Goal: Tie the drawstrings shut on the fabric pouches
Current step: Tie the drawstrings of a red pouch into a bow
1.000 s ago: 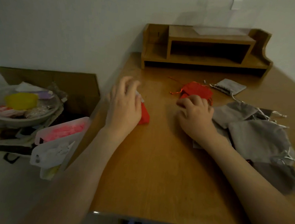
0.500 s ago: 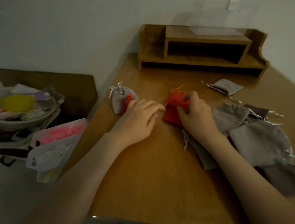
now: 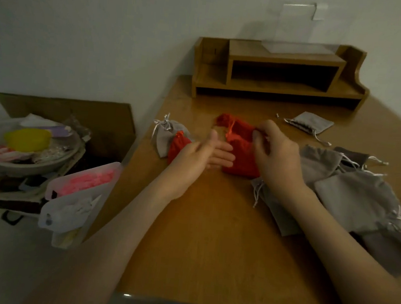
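Two hands meet at one flat red fabric pouch [image 3: 241, 155], which lies on the brown wooden bench [image 3: 212, 225] in the head view. The right hand [image 3: 276, 158] covers the pouch's right side, its curled fingers pinching the cloth at the far right corner. The left hand [image 3: 199, 156] is spread wide with the thumb up. Its straight fingers reach the pouch's left edge and hold nothing. A thin orange drawstring [image 3: 230, 132] lies slack on the pouch's far left part, by the ruffled mouth, so the mouth looks undrawn.

Left of this pouch rest two that appear finished: a gathered grey pouch with a silver bow [image 3: 165, 136] and a small gathered red pouch [image 3: 178, 145] against it. A heap of flat grey fabric pouches [image 3: 350, 196] lies to its right.

My advice is for the right hand to pin the body. The left should catch both cord ends close to the mouth, draw them evenly until the cloth bunches, then knot snug against the gather. A thin cord like this may slip if only one end is pulled.
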A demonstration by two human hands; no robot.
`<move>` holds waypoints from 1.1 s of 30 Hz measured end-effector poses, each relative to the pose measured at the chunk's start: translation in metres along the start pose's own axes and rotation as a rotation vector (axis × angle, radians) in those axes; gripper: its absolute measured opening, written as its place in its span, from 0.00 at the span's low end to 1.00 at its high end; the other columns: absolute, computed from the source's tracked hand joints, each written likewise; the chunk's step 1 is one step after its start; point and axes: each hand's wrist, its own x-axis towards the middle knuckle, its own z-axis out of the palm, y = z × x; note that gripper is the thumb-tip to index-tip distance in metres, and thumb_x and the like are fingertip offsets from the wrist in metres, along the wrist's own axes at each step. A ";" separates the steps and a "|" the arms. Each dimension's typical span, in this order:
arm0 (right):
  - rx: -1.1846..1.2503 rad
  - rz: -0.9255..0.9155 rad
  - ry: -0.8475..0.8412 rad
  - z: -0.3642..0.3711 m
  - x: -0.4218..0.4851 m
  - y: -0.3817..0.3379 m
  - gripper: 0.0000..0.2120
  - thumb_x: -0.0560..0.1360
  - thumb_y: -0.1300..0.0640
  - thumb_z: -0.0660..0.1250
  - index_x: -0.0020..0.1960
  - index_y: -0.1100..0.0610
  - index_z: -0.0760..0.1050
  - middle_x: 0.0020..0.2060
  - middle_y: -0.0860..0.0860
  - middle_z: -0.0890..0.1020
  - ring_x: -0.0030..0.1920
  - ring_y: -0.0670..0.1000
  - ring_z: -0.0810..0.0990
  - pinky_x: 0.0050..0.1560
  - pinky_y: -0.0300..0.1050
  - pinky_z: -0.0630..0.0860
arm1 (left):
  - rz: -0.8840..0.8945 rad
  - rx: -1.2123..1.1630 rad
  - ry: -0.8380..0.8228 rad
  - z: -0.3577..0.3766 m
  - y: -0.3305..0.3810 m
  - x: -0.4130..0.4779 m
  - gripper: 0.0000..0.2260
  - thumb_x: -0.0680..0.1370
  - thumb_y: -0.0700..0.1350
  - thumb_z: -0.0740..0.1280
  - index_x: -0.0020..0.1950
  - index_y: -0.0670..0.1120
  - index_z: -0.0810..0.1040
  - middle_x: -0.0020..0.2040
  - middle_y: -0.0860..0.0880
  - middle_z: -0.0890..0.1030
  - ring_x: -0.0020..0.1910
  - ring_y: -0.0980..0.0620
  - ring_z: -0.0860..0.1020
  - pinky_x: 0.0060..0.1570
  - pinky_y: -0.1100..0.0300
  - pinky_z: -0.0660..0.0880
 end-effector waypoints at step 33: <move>0.926 0.532 -0.386 -0.013 0.000 -0.011 0.13 0.79 0.61 0.59 0.61 0.52 0.75 0.43 0.55 0.80 0.41 0.53 0.78 0.39 0.46 0.75 | -0.013 0.183 0.154 -0.008 -0.006 0.001 0.12 0.82 0.52 0.57 0.46 0.49 0.77 0.27 0.58 0.74 0.26 0.62 0.71 0.30 0.65 0.66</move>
